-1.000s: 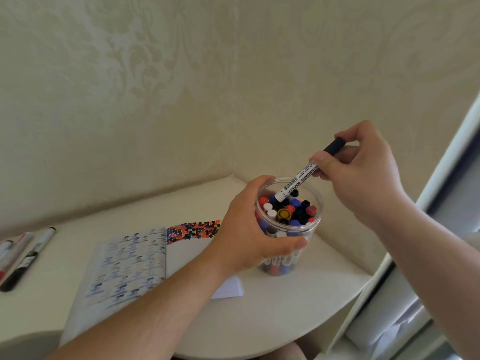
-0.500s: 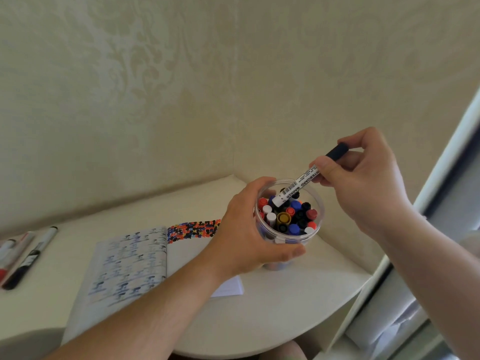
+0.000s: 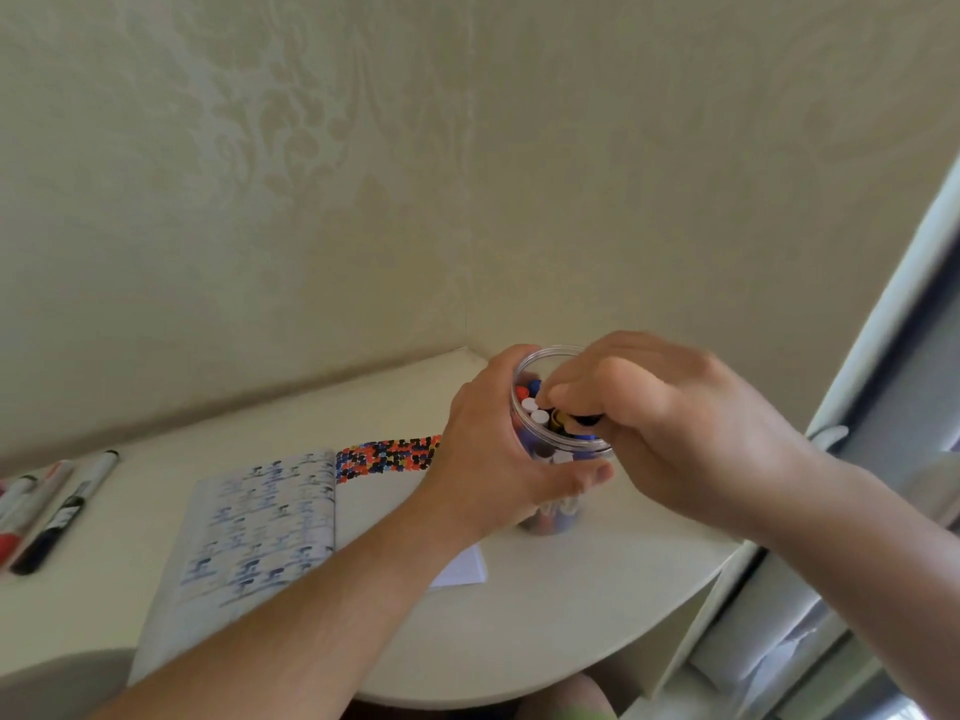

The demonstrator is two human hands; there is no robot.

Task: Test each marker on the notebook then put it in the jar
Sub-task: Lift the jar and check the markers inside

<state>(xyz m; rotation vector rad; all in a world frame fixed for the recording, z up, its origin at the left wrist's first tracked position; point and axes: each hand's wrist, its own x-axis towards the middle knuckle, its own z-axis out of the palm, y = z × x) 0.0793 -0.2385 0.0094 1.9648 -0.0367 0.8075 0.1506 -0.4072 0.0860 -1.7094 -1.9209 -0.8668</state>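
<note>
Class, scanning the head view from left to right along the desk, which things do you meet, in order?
Loose markers lying at the desk's left edge → open notebook covered in ink test marks → left hand → clear plastic jar of markers → right hand.

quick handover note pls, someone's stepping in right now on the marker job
Left hand grips the clear jar on the table.
Right hand is over the jar mouth, fingers curled down among the stored markers; whether it holds one is hidden.
Notebook lies open left of the jar, test marks on both pages.
Done: jar nearly full.
Left: loose markers at the table's far left, apparently untested.
</note>
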